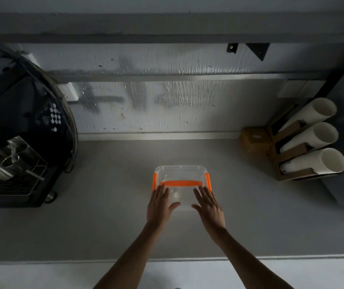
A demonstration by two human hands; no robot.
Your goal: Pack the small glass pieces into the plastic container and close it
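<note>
A clear plastic container [181, 174] with orange clips on its sides stands on the grey counter [108, 226], in the middle. Its clear lid [182, 197] with an orange strip lies over the near part, tilted toward me. My left hand [159, 205] rests flat on the lid's left side, fingers spread. My right hand [208, 205] lies flat on the lid's right side, fingers apart. Faint glassy shapes show inside the container; I cannot make them out clearly.
A black coffee machine [19, 132] with a metal drip tray fills the left. At the right, white paper cup stacks [310, 138] lie in cardboard holders, with a small brown box [254, 140] beside them. A rough grey wall [156, 101] backs the counter.
</note>
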